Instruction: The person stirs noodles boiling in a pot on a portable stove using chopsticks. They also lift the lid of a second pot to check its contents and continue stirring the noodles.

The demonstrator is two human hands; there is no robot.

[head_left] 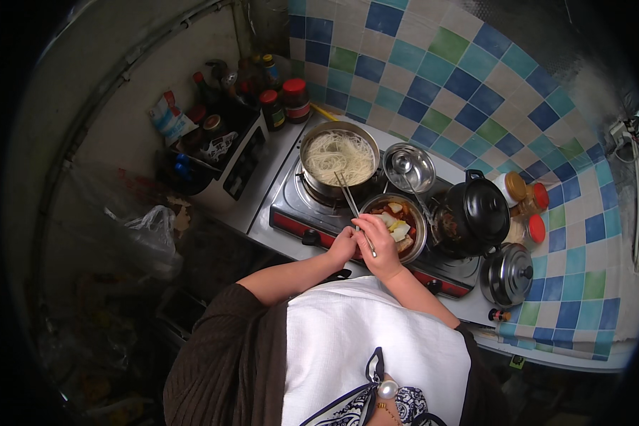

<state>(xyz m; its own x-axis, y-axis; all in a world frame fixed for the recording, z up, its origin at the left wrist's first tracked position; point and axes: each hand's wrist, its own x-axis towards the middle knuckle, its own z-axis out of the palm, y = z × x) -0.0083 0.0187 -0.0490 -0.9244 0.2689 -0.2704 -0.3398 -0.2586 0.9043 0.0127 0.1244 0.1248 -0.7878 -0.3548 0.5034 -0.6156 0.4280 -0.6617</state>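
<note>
My right hand (378, 246) is closed on a pair of metal chopsticks (350, 198), whose tips reach the near edge of the white noodles (341, 157) in a round metal pot (371, 133) on the left burner. Just left of it, my left hand (344, 246) touches or lies close to the right one; its fingers are partly hidden, so what they hold cannot be told. A metal bowl (422, 234) with pale pieces in a dark red sauce stands right behind my right hand. Beyond that bowl, a ladle (403, 163) rests in an empty-looking steel bowl (426, 175).
A black lidded pot (471, 213) stands on the right of the gas stove (287, 210). A smaller lidded metal pot (507, 274) and several jars (538, 229) are at the tiled wall. Red-lidded jars (296, 101) and a seasoning-filled container (245, 160) stand at the back left.
</note>
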